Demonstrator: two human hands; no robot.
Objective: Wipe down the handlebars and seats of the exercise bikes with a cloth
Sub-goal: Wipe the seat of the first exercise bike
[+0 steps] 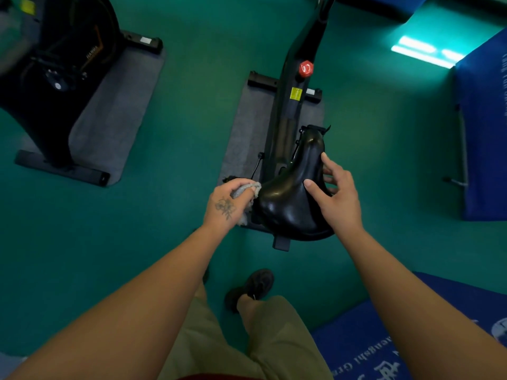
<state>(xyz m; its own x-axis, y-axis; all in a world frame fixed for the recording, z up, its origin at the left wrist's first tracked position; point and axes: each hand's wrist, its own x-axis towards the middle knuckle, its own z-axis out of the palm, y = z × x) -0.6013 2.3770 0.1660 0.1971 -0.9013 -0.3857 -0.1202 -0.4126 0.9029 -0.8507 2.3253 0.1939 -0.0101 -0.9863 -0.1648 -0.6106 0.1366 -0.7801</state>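
Left hand (225, 201) grips cloth (245, 189) at seat (290, 198) edge; right hand (337, 193) steadies seat, fingers spread. Seat wipe underway; handlebars unseen, second bike (55, 78) likely pending.

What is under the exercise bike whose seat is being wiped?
A grey mat lies on the green floor under the bike's frame and front crossbar. The seat and both hands cover the mat's near end, so its near edge cannot be seen.

dim, teal-tinted light throughout; a bright window reflection glares on the floor (428, 52) at upper right. wide-angle bending warps the edges, and the far left corner looks perhaps motion-blurred.
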